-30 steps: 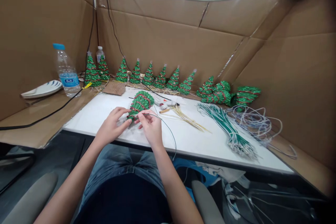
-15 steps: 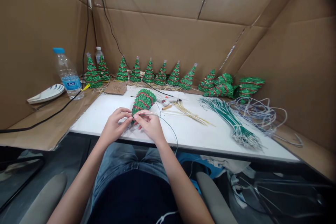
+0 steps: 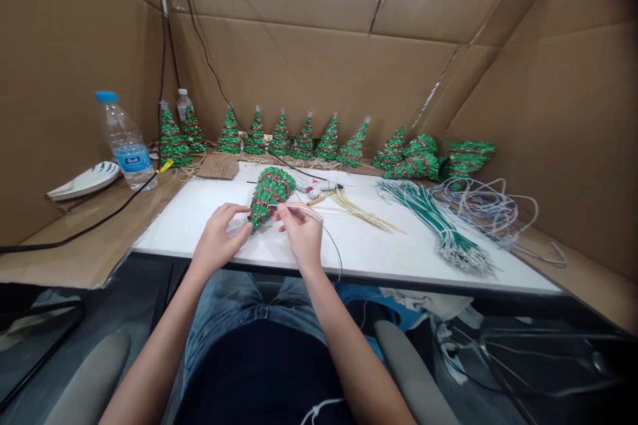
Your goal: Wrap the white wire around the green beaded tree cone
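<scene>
A small green tinsel tree (image 3: pixel 269 192) with red trim lies on its side on the white table (image 3: pixel 369 246), its tip pointing toward me. My left hand (image 3: pixel 219 239) pinches the tip end of the tree. My right hand (image 3: pixel 302 232) is closed on a thin wire (image 3: pixel 331 239), holding one end against the tree; the rest of the wire curves down over the table's front edge.
A row of finished green trees (image 3: pixel 294 136) stands along the cardboard back wall, with more tumbled at the right (image 3: pixel 428 159). A bundle of green wires (image 3: pixel 438 226), white wire loops (image 3: pixel 493 209), straw sticks (image 3: pixel 359 209), a glue gun (image 3: pixel 319 186), a water bottle (image 3: pixel 124 143) and a plate (image 3: pixel 84 179) lie around.
My right hand has moved slightly right and up along the tree with the wire. The camera view has shifted a little; my left hand stays on the tree's tip.
</scene>
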Motion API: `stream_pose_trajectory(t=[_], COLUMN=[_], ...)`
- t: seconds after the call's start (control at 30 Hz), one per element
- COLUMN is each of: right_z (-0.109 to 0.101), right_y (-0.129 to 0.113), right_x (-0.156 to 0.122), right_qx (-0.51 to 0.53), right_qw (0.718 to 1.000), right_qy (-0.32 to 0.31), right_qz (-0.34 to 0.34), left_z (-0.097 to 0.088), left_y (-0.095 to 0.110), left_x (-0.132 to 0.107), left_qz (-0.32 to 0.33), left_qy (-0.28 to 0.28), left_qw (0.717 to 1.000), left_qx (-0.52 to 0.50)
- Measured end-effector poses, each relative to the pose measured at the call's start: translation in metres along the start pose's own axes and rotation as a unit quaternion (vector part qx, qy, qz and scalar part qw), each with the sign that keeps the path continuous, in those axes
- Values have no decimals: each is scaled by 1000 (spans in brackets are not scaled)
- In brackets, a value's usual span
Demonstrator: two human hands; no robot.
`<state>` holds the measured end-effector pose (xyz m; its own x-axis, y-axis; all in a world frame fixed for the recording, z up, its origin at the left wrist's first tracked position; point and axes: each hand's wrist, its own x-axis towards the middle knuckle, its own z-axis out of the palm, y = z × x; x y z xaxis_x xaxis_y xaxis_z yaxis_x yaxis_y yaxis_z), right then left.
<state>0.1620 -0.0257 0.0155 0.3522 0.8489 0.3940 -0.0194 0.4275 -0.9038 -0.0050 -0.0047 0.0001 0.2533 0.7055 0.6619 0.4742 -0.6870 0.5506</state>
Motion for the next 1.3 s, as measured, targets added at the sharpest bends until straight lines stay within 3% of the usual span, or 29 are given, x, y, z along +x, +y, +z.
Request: stream_pose_trajectory(t=[0.2, 0.47, 0.8, 1.03, 1.3], right_z=[-2, 0, -3, 2, 3], right_y=[1, 8, 17, 12, 13], right_x=[2, 4, 5, 3, 2], right_qx=[-9, -63, -115, -231, -206], right_qw=[999, 987, 980, 958, 960], right_qy=[-29, -128, -158, -166, -184], right_qz=[32, 72, 31, -31, -50], left_z=[2, 2, 3, 2, 2], left_y=[0, 1, 1, 2, 2], left_x=[-1, -1, -2, -2, -2], left_qz=[-50, -42, -32, -47, -46], left_qy=[-21, -40, -46, -59, -61], left_qw=[999, 998, 998, 997, 996], left_qx=[1, 3, 19, 23, 38])
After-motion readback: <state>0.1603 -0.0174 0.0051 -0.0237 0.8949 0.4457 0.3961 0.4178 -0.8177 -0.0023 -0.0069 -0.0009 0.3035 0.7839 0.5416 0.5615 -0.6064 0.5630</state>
